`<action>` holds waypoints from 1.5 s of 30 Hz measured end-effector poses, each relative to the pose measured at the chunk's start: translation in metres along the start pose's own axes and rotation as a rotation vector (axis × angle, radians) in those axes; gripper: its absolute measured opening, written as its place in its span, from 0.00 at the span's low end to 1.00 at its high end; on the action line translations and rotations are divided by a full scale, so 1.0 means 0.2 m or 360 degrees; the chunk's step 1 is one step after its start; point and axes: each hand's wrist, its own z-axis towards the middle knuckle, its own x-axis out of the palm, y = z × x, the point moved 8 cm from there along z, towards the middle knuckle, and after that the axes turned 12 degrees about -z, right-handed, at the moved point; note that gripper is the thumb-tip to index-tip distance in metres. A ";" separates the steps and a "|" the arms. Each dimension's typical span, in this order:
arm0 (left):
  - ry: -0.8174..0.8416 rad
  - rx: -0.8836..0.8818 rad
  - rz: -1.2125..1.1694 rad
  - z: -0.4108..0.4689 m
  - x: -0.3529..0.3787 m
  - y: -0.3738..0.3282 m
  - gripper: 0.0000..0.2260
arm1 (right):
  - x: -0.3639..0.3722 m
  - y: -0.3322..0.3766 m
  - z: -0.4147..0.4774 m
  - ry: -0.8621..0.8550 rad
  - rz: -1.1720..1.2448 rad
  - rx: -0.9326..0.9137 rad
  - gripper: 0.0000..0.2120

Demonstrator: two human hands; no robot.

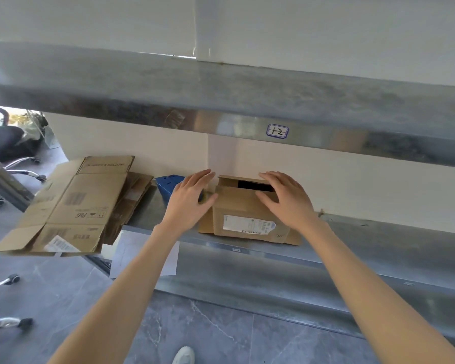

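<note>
Right now both hands frame a small cardboard box (pixel 243 214) that stands near the front edge of the middle metal shelf (pixel 378 232), about midway along it. The left hand (pixel 188 203) is spread, its fingers straight and loose beside the box's left side, thumb at the upper left corner. It grips nothing. The right hand (pixel 286 203) lies flat and released over the box's right top, thumb across the part-open flap; whether the palm presses is unclear. A shipping label (pixel 248 225) faces forward.

Flattened cartons (pixel 71 206) overhang the shelf's left end, and a blue object (pixel 168 185) sits by the back wall (pixel 326 179). An upper shelf (pixel 221 85) carries a tag (pixel 277 131) on its front edge. Below are a paper sheet (pixel 132 253), a grey tiled floor (pixel 208 332), an office chair (pixel 5 143) and a shoe (pixel 184 355).
</note>
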 end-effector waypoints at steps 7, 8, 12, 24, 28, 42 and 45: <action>-0.0090 0.0066 0.0459 -0.02 -0.24 0.23 0.23 | 0.03 0.35 0.22 0.0013 -0.0205 -0.0062 0.26; -0.0101 0.0080 0.0501 -0.02 -0.28 0.28 0.23 | 0.04 0.41 0.26 0.0011 -0.0225 -0.0073 0.27; -0.0042 0.0067 0.0668 0.01 -0.46 0.52 0.26 | 0.11 0.73 0.43 0.0016 -0.0149 -0.0115 0.28; 0.0258 0.0095 0.0770 0.06 -0.61 0.97 0.29 | 0.69 1.03 0.57 0.0692 0.0102 0.0096 0.35; 0.0281 0.0068 0.0695 0.06 -0.58 1.04 0.29 | 0.82 1.05 0.58 0.0803 0.0050 0.0045 0.38; 0.0227 0.0106 0.0538 0.07 -0.57 1.12 0.28 | 0.97 0.94 0.65 0.0901 -0.0089 0.0109 0.46; 0.0222 0.0114 0.0532 0.05 -0.58 1.13 0.28 | 0.98 0.93 0.67 0.0985 -0.0049 0.0138 0.47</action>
